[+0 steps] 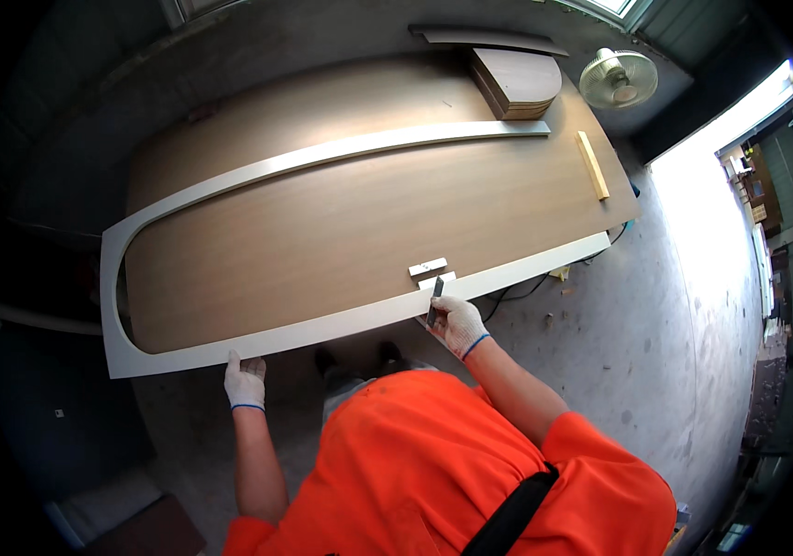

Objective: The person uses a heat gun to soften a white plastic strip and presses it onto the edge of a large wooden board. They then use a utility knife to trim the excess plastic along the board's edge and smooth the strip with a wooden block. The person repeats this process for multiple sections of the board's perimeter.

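Observation:
A long white U-shaped frame (322,326) lies on a brown wooden board (341,222). My left hand (245,381), in a white glove, rests on the near edge of the frame's left part. My right hand (456,322), also gloved, grips a small dark tool (434,299) whose tip touches the frame's near strip. Two small white blocks (431,271) lie on the board just beyond the tool.
A stack of rounded wooden pieces (517,82) sits at the board's far end, with a pale wooden stick (592,164) near the right edge. A fan (618,78) stands on the concrete floor beyond. A cable (517,295) runs under the board.

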`<state>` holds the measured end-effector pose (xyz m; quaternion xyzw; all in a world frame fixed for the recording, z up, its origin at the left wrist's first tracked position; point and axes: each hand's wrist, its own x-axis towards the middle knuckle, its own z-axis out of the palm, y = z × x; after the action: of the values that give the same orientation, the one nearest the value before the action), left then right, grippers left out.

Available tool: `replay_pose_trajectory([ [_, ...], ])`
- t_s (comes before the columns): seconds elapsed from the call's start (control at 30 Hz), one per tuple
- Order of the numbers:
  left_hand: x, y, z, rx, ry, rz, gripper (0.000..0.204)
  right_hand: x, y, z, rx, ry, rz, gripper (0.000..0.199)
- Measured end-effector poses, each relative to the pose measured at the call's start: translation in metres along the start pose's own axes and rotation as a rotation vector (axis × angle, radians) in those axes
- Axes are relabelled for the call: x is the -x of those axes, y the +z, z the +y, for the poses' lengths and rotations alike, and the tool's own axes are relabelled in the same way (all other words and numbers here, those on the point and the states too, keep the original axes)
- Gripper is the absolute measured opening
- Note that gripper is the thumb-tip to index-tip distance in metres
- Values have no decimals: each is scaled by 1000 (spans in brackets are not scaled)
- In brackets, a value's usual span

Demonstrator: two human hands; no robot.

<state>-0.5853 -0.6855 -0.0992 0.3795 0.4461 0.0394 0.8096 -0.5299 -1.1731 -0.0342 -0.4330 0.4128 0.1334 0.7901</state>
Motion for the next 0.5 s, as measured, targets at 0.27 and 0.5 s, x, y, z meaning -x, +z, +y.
replay_pose_trajectory([
  [0.27,-33,2,17,104,-34,-13,44,-7,20,11,8,33,35,9],
  [0.5,-43,-24,13,71,-51,-33,48,10,18,32,29,6,62,7],
])
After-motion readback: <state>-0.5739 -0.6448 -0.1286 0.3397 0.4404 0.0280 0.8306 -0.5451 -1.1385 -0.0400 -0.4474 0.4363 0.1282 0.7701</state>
